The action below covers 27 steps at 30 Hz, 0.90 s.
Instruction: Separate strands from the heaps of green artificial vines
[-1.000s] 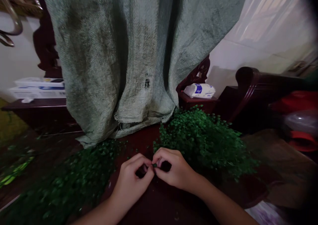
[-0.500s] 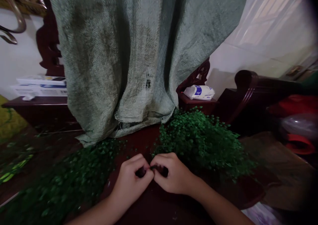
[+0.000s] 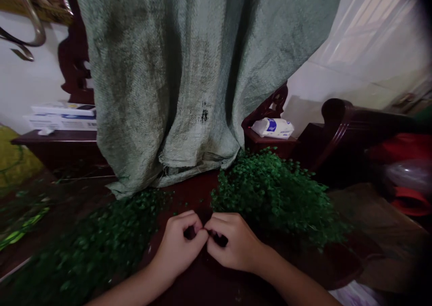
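My left hand (image 3: 184, 243) and my right hand (image 3: 232, 242) meet at their fingertips above a dark red wooden surface (image 3: 202, 283). Thumb and forefinger are pinched together on each one. Whatever sits between the fingertips is too small and dark to make out. Beyond my right hand lies a bushy heap of small-leaved green sprigs (image 3: 273, 193). To the left of my left hand spreads another heap of green sprigs (image 3: 91, 243), darker and blurred.
A grey-green woven sack (image 3: 135, 94) hangs down in front, its lower edge on the wooden surface. Behind it are a white tissue pack (image 3: 278, 128) on the right and flat white boxes (image 3: 62, 117) on the left. Red items (image 3: 408, 200) lie far right.
The whole view has shifted slightly to the right and down. Both hands stay pinched together, with the right one's fingers moved a little at the tips.
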Motion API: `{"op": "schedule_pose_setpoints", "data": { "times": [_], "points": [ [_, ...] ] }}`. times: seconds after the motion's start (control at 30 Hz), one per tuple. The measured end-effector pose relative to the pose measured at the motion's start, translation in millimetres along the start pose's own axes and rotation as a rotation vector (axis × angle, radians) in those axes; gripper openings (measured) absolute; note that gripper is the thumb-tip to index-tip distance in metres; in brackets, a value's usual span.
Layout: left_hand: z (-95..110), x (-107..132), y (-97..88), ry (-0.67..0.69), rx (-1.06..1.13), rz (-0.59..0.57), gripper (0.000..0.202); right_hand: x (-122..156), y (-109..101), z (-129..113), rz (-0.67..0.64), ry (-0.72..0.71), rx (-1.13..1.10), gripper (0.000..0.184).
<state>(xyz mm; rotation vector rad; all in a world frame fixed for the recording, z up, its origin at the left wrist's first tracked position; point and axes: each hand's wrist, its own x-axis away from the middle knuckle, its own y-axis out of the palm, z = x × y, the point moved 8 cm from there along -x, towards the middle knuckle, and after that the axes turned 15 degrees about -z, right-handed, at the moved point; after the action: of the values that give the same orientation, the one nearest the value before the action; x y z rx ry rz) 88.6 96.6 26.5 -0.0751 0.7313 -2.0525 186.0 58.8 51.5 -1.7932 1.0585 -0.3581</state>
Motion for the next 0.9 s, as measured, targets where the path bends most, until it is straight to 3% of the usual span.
{"op": "schedule_pose_setpoints", "data": {
  "times": [0.4, 0.6, 0.67, 0.73, 0.9],
  "points": [
    [1.3, 3.7, 2.3, -0.043, 0.143, 0.0, 0.014, 3.4, -1.9, -8.7, 0.168, -0.091, 0.031, 0.013],
    [-20.9, 7.2, 9.2, -0.276, 0.488, -0.017, 0.016, 15.5, -20.8, -26.9, 0.371, -0.169, -0.133, 0.021],
    [-23.2, 7.5, 10.4, -0.295, 0.521, -0.014, 0.015, 21.3, -30.5, -31.2, 0.442, -0.184, -0.19, 0.025],
    [-17.4, 6.3, 9.7, -0.235, 0.469, -0.009, 0.013, 24.4, -37.8, -28.0, 0.496, -0.145, -0.219, 0.026],
    [20.0, 9.9, 10.5, 0.095, 0.175, -0.054, 0.013, 21.3, -41.9, -5.8, 0.525, 0.015, -0.224, 0.017]
  ]
}}
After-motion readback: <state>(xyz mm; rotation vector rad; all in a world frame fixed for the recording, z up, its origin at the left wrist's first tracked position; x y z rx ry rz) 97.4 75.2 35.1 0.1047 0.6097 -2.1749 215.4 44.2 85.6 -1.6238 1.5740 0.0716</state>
